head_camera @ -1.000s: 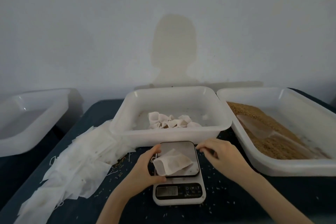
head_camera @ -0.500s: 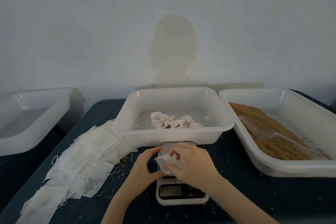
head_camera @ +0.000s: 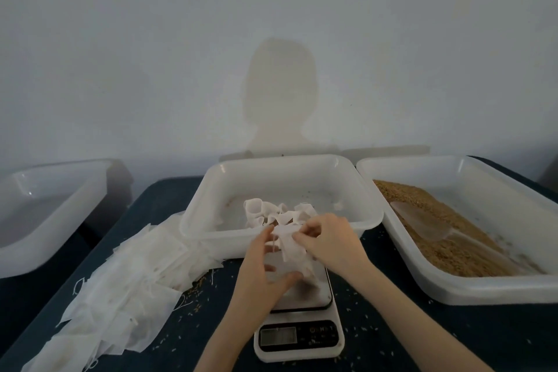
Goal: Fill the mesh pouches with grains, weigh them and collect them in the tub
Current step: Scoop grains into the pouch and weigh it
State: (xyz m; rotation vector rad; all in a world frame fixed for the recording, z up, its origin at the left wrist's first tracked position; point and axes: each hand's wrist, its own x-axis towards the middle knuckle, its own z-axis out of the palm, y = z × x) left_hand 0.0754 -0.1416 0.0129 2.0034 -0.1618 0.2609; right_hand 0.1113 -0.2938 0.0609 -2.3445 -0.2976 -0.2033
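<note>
Left hand: the left hand (head_camera: 260,273) is above the scale, fingers curled, and it holds the left and lower side of one mesh pouch; the thumb lies under the pouch.
Right hand: the right hand (head_camera: 330,243) pinches the upper right part of the same pouch with curled fingertips, just in front of the middle tub.
Pouch in the hands: the pouch (head_camera: 294,249) is white and crumpled, held between both hands over the far part of the scale plate. I cannot tell if it touches the plate or how much grain is inside.
Scale: the scale (head_camera: 302,338) is white, with a shiny plate, a small display and dark buttons. It stands on the table just before the middle tub; the display cannot be read.
Middle tub: the white tub (head_camera: 211,214) holds a small heap of filled pouches (head_camera: 262,213) near its front wall.
Right tub: the tub on the right (head_camera: 471,293) holds brown grains (head_camera: 428,220), and a clear scoop (head_camera: 419,223) lies on them.
Empty pouches: a pile of flat white pouches (head_camera: 120,290) lies on the table left of the scale, reaching under the middle tub's edge.
Table: the table (head_camera: 422,341) is dark, with loose grains scattered around the scale.
Left tub: a third white tub (head_camera: 45,214) is at the far left, apart from the others.
</note>
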